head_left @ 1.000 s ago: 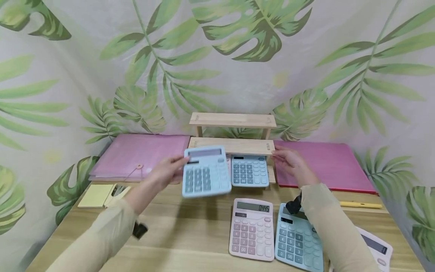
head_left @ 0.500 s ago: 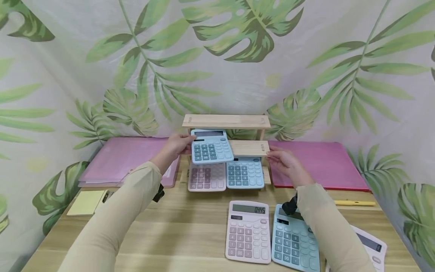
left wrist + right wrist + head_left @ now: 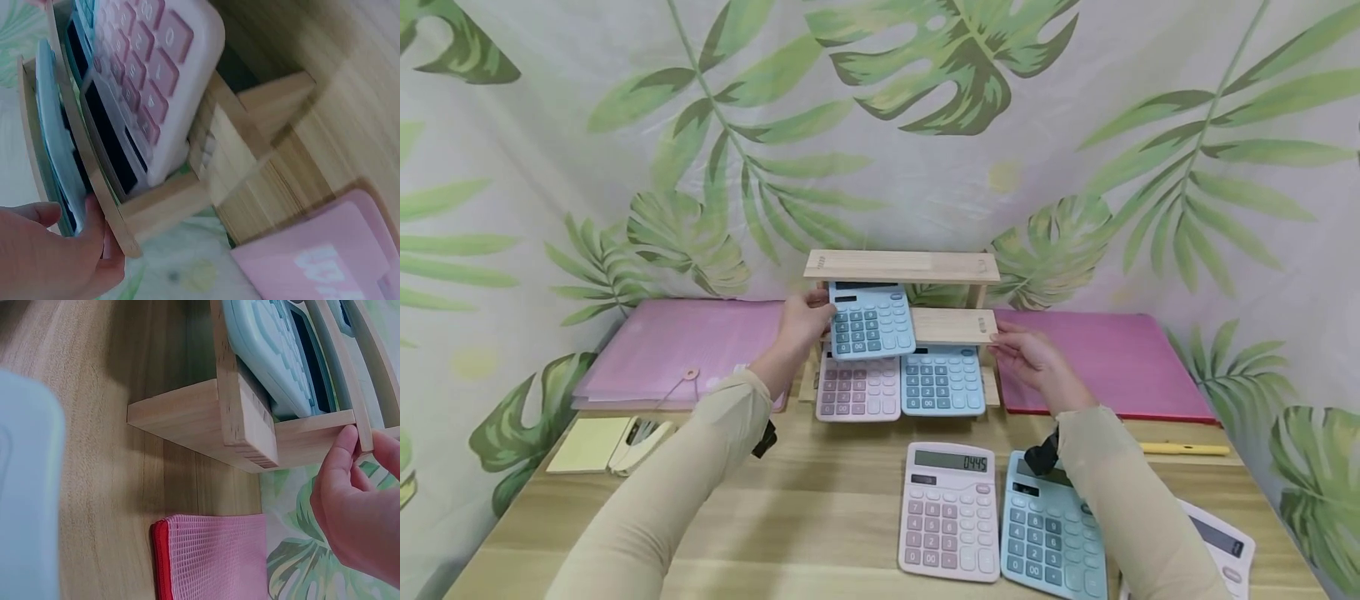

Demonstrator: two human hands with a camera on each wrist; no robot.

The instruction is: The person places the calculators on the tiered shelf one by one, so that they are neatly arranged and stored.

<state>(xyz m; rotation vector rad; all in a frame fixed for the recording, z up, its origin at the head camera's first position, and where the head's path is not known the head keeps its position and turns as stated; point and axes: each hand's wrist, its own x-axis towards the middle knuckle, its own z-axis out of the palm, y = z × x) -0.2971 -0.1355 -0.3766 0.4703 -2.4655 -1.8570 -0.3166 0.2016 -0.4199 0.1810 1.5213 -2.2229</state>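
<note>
My left hand [image 3: 805, 321] pinches the left edge of a blue calculator [image 3: 874, 325], whose upper end sits under the top board of a wooden tiered rack [image 3: 902, 265]. The calculator lies over the left part of the middle board [image 3: 951, 325]. In the left wrist view, thumb and fingers [image 3: 90, 228] grip its edge beside the board. My right hand [image 3: 1030, 358] pinches the right end of the middle board, as the right wrist view shows. On the tier below, a pink calculator [image 3: 857, 392] and a second blue calculator [image 3: 943, 383] stand side by side.
In front lie a pink calculator [image 3: 949, 517], a blue calculator [image 3: 1051, 533] and a white one [image 3: 1221, 542], partly under my right sleeve. A pink folder [image 3: 677, 342] flanks the rack on the left, a magenta mesh pouch [image 3: 1097, 358] on the right. Yellow notes [image 3: 587, 446] lie left.
My left hand has carried the blue calculator up and back from in front of the lower tier onto the middle board, sliding it slightly further under the top one. My right hand keeps hold of the rack.
</note>
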